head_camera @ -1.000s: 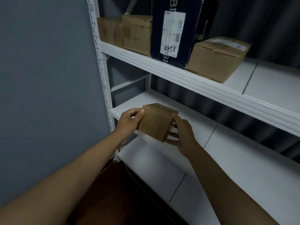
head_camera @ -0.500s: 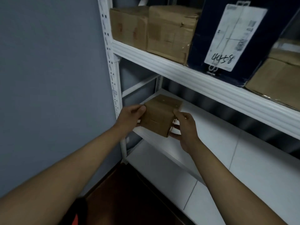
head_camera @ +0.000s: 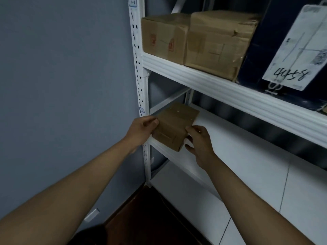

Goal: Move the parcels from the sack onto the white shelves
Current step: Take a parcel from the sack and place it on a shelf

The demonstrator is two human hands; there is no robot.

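1. Both hands are gripping a small brown parcel [head_camera: 174,126] at the left front corner of the middle white shelf [head_camera: 238,145], right beside the white upright post [head_camera: 139,82].
2. The left hand [head_camera: 143,129] is wrapping its thumb and fingers around the parcel's left face, nearest the post.
3. The right hand [head_camera: 199,140] is pinching the parcel's right near corner, thumb on top and fingers curling below.
4. The parcel is tilting, its near lower edge hanging just past the shelf's front lip; whether its far end is touching the board, I cannot tell.
5. To the right of the post, the middle shelf's board is running out white and bare beyond the parcel.
6. Above the parcel, the upper shelf beam [head_camera: 230,89] is capping the opening, leaving headroom over the parcel's top.
7. On that upper shelf, just right of the post, two brown cartons [head_camera: 191,39] are sitting side by side and touching, front faces close to the beam's edge.
8. Farther right from the post, a dark blue box [head_camera: 260,55] is standing against the second carton, carrying a white label [head_camera: 297,48] handwritten "4458".
9. Below the post's foot, the lowest white shelf [head_camera: 247,200] is meeting a dark brown floor [head_camera: 150,218].
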